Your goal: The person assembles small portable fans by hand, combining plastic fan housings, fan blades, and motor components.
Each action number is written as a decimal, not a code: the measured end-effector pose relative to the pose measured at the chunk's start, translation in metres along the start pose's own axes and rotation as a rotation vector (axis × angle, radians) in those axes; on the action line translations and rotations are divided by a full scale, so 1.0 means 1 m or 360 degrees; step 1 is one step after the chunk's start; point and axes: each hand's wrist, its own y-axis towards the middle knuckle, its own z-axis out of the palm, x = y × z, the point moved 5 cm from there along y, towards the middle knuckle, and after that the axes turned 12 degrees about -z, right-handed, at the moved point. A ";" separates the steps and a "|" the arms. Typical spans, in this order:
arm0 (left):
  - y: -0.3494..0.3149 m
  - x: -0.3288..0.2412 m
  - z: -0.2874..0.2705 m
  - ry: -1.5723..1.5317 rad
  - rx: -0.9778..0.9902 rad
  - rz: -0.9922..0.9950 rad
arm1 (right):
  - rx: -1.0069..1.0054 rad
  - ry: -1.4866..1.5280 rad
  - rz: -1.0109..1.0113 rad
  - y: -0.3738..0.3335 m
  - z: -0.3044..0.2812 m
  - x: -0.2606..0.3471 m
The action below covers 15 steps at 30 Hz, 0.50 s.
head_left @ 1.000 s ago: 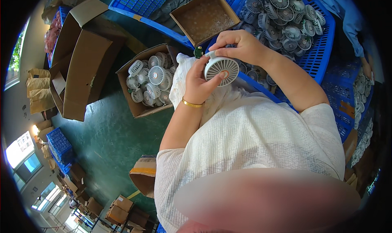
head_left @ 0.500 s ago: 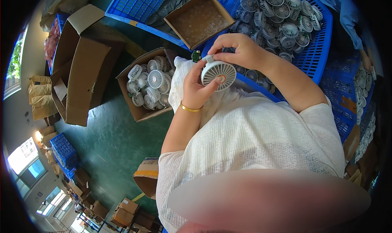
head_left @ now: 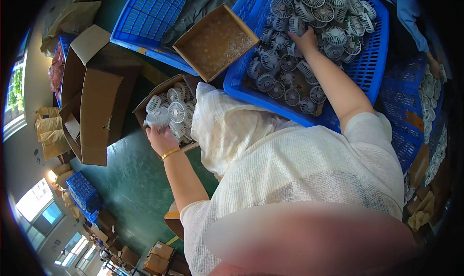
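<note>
My left hand (head_left: pixel 162 141) is over the cardboard box (head_left: pixel 140 112) on the left, its fingers closed on a round white fan head (head_left: pixel 158 116) with radial grille slats. Under and beside that fan head, the box holds a heap of similar white fan heads (head_left: pixel 177 111). On the other side, my right hand (head_left: pixel 305 41) reaches into a large blue plastic crate (head_left: pixel 374 77). Its fingers are apart and touch the grey-white fan heads (head_left: pixel 296 25) piled there; the fingertips are partly hidden among them.
A shallow cardboard tray (head_left: pixel 212 44) with small clear pieces sits between the crate and another blue crate (head_left: pixel 150 14). A tall open carton (head_left: pixel 99 116) stands at far left. White cloth (head_left: pixel 227 126) covers my lap. At the right edge a person's blue sleeve (head_left: pixel 411 19) shows near more fan heads.
My hands have parted. The left one has carried the fan head from in front of me to the cardboard box; the right one has let go of it and moved into the blue crate.
</note>
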 end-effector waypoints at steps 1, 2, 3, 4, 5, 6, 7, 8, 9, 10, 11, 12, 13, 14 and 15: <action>0.001 0.004 0.002 0.0120 -0.0109 -0.0104 | -0.0061 0.0015 0.0079 0.010 0.009 -0.008; -0.002 0.005 0.012 0.0290 -0.0047 -0.0012 | -0.0063 0.0020 0.0080 0.024 0.016 -0.019; -0.014 0.006 0.033 0.0458 0.0025 0.0077 | -0.0017 0.0081 0.0146 0.038 0.018 -0.033; -0.026 0.009 0.053 0.0155 0.0130 0.0047 | 0.0025 0.0141 0.0215 0.048 0.017 -0.051; -0.041 0.007 0.070 0.0151 0.0229 0.0167 | 0.0084 0.0298 0.0249 0.053 0.018 -0.054; -0.055 0.007 0.085 0.0146 0.0336 0.0280 | 0.0087 0.0307 0.0246 0.054 0.015 -0.053; -0.072 0.006 0.101 0.0170 0.0471 0.0374 | 0.0206 0.0409 0.0271 0.051 0.014 -0.051; -0.089 0.009 0.117 0.0235 0.0648 0.0424 | 0.0318 0.0505 0.0297 0.046 0.009 -0.050; -0.104 0.006 0.115 0.0304 0.0747 0.0504 | 0.0604 0.0673 0.0167 0.020 0.007 0.009; -0.124 0.010 0.137 0.0395 0.0979 0.0527 | 0.0650 0.0970 0.0274 0.009 0.009 0.000; -0.136 0.023 0.157 0.0502 0.1247 0.0440 | 0.0686 0.1265 0.0379 -0.001 0.012 -0.011; -0.149 0.034 0.169 0.0559 0.1451 0.0325 | 0.0523 0.0931 0.0372 -0.021 0.007 0.003; -0.161 0.044 0.180 0.0861 0.1608 0.0356 | 0.0547 0.0990 0.0223 -0.042 -0.001 0.027; -0.164 0.059 0.184 0.1132 0.1667 0.0355 | 0.0566 0.1046 0.0072 -0.064 -0.014 0.052; -0.175 0.064 0.190 0.1269 0.1656 0.0502 | 0.0632 0.1233 -0.0123 -0.089 -0.032 0.083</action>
